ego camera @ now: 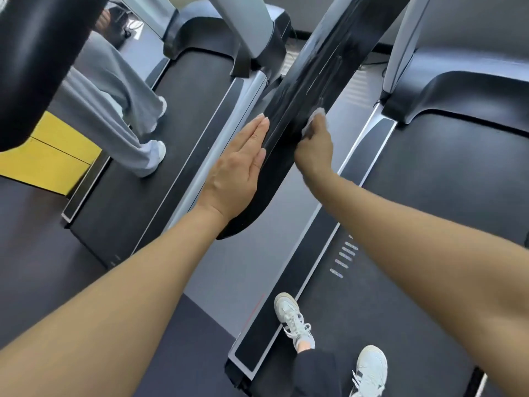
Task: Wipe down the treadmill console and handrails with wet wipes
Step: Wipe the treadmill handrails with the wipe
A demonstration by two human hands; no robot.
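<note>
Frame centre: left hand [239, 164] flat, fingers straight, against black handrail [303, 90]; right hand [316, 147] clamped on white wipe [317, 116], pressed to handrail's right edge.

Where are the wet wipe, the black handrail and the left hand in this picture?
wet wipe [318, 114]: head view, on the white bunch above the right hand's fingers.
black handrail [312, 73]: head view, on its glossy top face.
left hand [239, 164]: head view, on its back.

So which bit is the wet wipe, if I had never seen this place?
Find the long black handrail running diagonally between the two treadmill belts. On its right edge, the right hand grips a small crumpled white wet wipe, the only pale, soft thing on that glossy black rail.
</note>
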